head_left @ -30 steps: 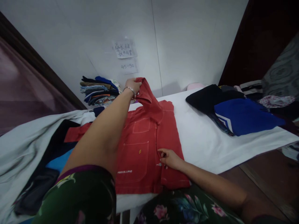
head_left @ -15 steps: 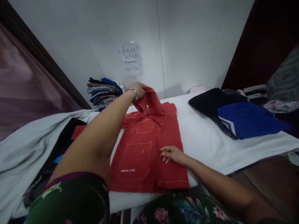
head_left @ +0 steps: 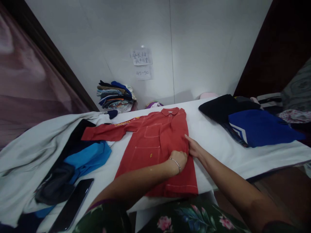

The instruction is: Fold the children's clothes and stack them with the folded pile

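In the head view, the red shirt [head_left: 154, 142] lies just below centre on the desk [head_left: 210, 163], collar [head_left: 171, 111] toward twelve o'clock. Its three-o'clock side looks folded in; the sleeve [head_left: 105, 132] toward nine remains unfolded. The left hand [head_left: 179, 159] is curled closed on the cloth; the right hand [head_left: 193, 148], fingers partly extended, touches the edge (whether it pinches any, I cannot tell). Half a second ago, the left hand held cloth up near the collar.

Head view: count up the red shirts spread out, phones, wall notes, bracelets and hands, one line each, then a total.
Red shirt: 1
Phone: 1
Wall notes: 2
Bracelet: 1
Hands: 2, left hand and right hand
Total: 7
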The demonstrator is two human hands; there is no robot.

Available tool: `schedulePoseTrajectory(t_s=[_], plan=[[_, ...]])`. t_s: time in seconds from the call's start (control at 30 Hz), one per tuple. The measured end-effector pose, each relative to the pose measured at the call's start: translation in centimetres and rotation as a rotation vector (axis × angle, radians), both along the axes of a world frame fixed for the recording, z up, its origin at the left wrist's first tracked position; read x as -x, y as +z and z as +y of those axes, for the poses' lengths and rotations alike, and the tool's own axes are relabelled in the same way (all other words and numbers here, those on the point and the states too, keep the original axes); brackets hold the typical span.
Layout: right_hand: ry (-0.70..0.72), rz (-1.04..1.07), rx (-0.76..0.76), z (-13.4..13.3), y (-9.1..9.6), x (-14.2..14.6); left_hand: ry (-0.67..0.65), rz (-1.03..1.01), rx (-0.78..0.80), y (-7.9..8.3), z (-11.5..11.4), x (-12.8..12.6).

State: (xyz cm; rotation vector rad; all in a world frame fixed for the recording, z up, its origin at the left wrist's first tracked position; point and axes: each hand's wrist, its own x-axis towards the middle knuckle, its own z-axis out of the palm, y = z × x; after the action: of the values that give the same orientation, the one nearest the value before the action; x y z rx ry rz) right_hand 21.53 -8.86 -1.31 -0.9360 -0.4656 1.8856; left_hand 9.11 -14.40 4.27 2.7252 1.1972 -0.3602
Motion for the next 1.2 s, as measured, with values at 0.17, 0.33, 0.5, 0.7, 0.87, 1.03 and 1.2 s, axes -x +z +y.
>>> schedulePoseTrajectory(t_s=[0.17,0.33,0.5,0.7,0.87,1.03,1.2], plan=[[-0.029,-0.054,0.033,-0.2,-0.8,-0.2,0.035,-0.017,0.064,-1.0,-0.9,0.8],[-0.049,-0.049,0.017,-0.3,-1.2,-0.5,0.082,-0.203,0.148,-1.1,-1.2,2.2],[-0.04,-0.063,-0.015,-0.7,-1.2,-0.5,0.28,-0.45,0.059,-2.3,2.0,4.4],[-0.098,-0.067,0.003,-1.0,-1.1,-0.5,0.699,-0.712,-0.114,-3.3,10.7,7.8],[-0.105,-0.017,0.004,-1.2,-1.3,-0.4,0.831,-0.728,-0.06,-3.7,16.5,8.1],[-0.126,0.025,-0.043,-1.1,-2.3,-0.5,0.809,-0.686,-0.044,-3.9,19.8,6.2],[-0.141,0.058,-0.106,-1.0,-3.0,-0.6,0.76,-0.578,-0.002,-4.1,22.0,5.1]])
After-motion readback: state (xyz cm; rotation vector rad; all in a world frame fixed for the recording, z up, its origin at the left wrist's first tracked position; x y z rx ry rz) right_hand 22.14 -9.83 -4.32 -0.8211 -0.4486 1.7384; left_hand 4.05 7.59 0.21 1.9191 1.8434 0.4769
